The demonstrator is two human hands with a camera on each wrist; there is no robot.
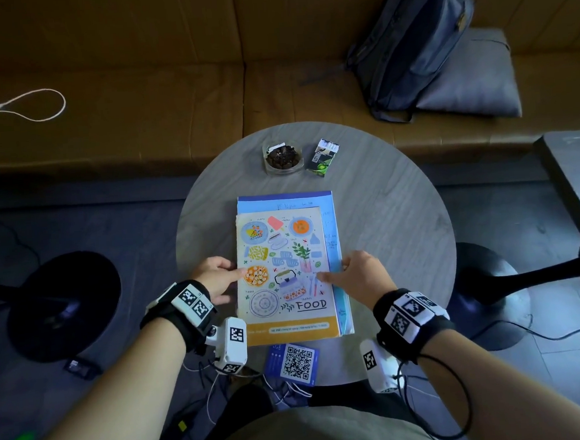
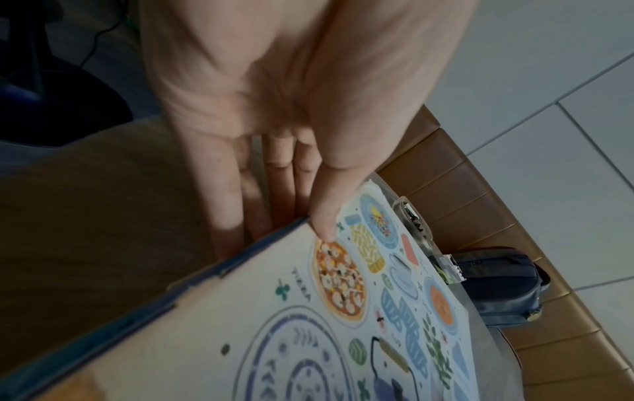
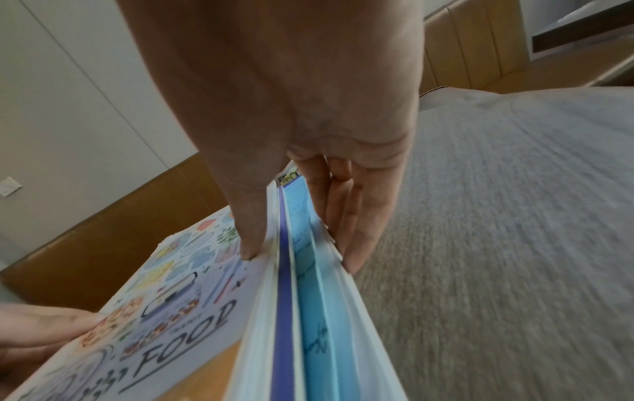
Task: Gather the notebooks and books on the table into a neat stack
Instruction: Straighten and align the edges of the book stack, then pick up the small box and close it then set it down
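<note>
A stack of notebooks lies in the middle of the round grey table (image 1: 401, 212). On top is a cream notebook with food drawings and the word FOOD (image 1: 284, 254) (image 2: 309, 325) (image 3: 171, 312). Larger blue notebooks (image 1: 284, 203) (image 3: 309, 298) stick out beyond its far and right edges. My left hand (image 1: 222, 276) (image 2: 281, 230) holds the stack's left edge, thumb on the cover, fingers down along the side. My right hand (image 1: 350, 270) (image 3: 298, 252) holds the right edge the same way, thumb on top and fingers against the page edges.
A glass ashtray (image 1: 282, 157) and a cigarette pack (image 1: 323, 157) sit at the table's far side. A blue QR card (image 1: 293, 364) lies at the near edge. A backpack (image 1: 416, 39) leans on the brown bench behind. Black stool bases stand on both sides.
</note>
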